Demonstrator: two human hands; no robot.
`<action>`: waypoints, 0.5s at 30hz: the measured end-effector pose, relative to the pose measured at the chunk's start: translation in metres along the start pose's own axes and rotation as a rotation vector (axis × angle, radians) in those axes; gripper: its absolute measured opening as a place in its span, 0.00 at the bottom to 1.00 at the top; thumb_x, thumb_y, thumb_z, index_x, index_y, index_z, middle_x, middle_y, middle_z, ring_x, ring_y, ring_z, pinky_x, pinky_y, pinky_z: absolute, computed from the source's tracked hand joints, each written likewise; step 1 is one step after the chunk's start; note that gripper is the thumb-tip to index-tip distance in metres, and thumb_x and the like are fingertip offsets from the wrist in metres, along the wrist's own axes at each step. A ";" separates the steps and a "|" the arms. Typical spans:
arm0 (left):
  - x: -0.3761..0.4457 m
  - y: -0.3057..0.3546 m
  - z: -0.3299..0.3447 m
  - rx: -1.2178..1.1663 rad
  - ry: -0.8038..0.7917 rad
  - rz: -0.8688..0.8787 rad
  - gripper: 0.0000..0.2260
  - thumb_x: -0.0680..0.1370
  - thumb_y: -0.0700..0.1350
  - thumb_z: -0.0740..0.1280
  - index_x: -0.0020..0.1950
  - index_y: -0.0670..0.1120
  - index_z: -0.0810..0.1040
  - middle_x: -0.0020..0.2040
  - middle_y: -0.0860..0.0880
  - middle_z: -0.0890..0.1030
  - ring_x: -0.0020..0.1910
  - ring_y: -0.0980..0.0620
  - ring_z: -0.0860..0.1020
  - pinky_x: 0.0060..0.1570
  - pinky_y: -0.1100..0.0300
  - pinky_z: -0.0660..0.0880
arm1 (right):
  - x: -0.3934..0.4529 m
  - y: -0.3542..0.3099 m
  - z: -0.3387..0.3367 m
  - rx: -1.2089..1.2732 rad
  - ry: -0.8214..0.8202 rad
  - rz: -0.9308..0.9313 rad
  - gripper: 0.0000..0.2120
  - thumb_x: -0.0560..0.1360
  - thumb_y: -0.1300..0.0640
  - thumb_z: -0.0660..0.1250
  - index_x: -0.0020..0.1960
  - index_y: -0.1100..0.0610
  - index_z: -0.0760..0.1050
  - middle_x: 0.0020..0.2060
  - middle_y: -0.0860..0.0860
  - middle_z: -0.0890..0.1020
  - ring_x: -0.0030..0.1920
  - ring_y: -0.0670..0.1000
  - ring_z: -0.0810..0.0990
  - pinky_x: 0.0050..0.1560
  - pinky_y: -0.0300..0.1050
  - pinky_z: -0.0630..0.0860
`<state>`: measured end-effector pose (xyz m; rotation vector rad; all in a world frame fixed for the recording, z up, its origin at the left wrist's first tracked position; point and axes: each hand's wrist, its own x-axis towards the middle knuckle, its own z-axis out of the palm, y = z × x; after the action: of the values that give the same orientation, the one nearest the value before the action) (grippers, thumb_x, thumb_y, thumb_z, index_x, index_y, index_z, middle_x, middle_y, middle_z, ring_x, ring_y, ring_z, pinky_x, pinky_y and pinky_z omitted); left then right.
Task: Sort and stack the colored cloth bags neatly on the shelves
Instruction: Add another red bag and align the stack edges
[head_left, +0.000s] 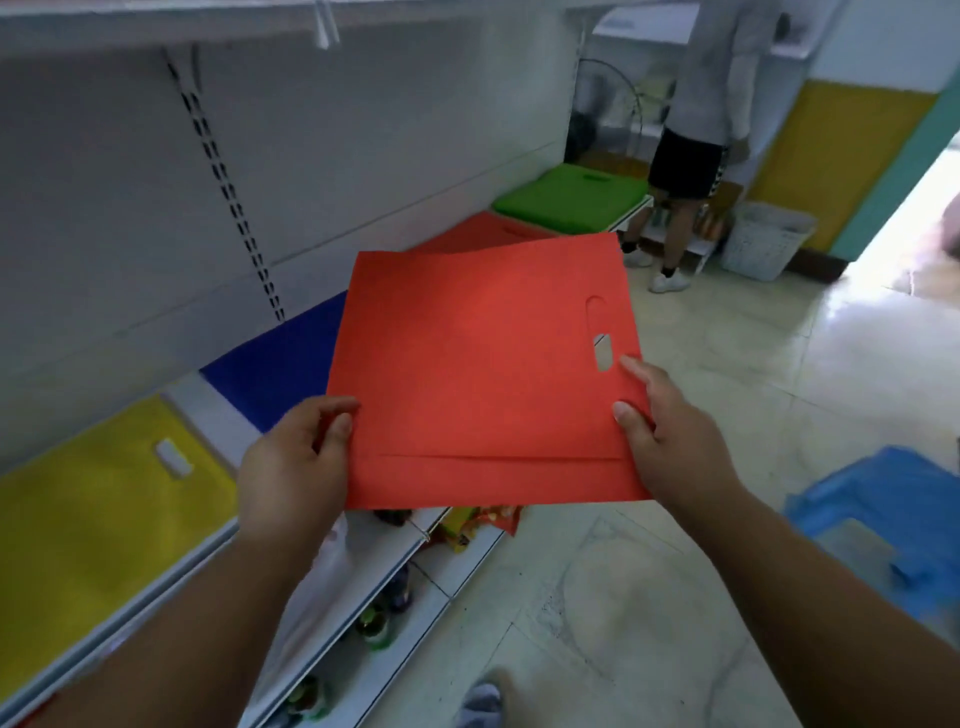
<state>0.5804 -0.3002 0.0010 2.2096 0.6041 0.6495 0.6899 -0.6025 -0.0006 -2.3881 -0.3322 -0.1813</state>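
— Where was the red bag (483, 374) when the picture was taken?

— Held flat in the air over the front edge of the white shelf (208, 410), between both hands, its cut-out handle slot toward three o'clock. It looked like two red bags together, one edge fanned out at twelve o'clock.

— And the hands?

— The left hand (293, 462) pinched the bag's edge at eight o'clock, thumb on top and fingers curled beneath. The right hand (670, 436) gripped the edge at four o'clock, just below the slot, thumb on top and one finger lying along the cloth. The hands were apart, one at each side of the bag.

— What lay on the shelf?

— A yellow stack (98, 519) at nine o'clock, a blue stack (280, 364) beside it and partly under the held bag, a red stack (483, 231) at twelve o'clock and a green stack (566, 200) beyond that.

— Anything else?

— A second person (696, 130) stood at one o'clock, near a white basket (763, 241); a blue stool (893, 519) sat at four o'clock.
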 end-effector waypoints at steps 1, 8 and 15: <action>0.014 0.006 0.016 0.009 -0.018 0.001 0.09 0.81 0.47 0.63 0.56 0.59 0.79 0.45 0.61 0.78 0.39 0.61 0.76 0.37 0.65 0.69 | 0.015 0.009 -0.002 -0.004 0.006 0.011 0.23 0.80 0.53 0.61 0.75 0.44 0.62 0.67 0.47 0.75 0.60 0.52 0.77 0.58 0.46 0.70; 0.093 0.078 0.110 -0.033 -0.085 0.012 0.09 0.81 0.48 0.62 0.60 0.56 0.77 0.44 0.60 0.76 0.41 0.62 0.75 0.37 0.61 0.72 | 0.124 0.073 -0.045 -0.020 0.048 0.050 0.23 0.80 0.51 0.62 0.74 0.44 0.63 0.62 0.49 0.78 0.51 0.52 0.79 0.52 0.45 0.72; 0.129 0.118 0.205 0.010 0.028 -0.092 0.09 0.82 0.48 0.62 0.60 0.56 0.77 0.48 0.56 0.78 0.41 0.62 0.74 0.35 0.67 0.69 | 0.254 0.148 -0.048 0.074 -0.065 -0.064 0.22 0.80 0.51 0.62 0.73 0.43 0.64 0.62 0.47 0.78 0.58 0.51 0.78 0.53 0.42 0.69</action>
<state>0.8295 -0.4024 0.0024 2.1710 0.7199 0.6314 0.9733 -0.6927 -0.0035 -2.3155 -0.4387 -0.1187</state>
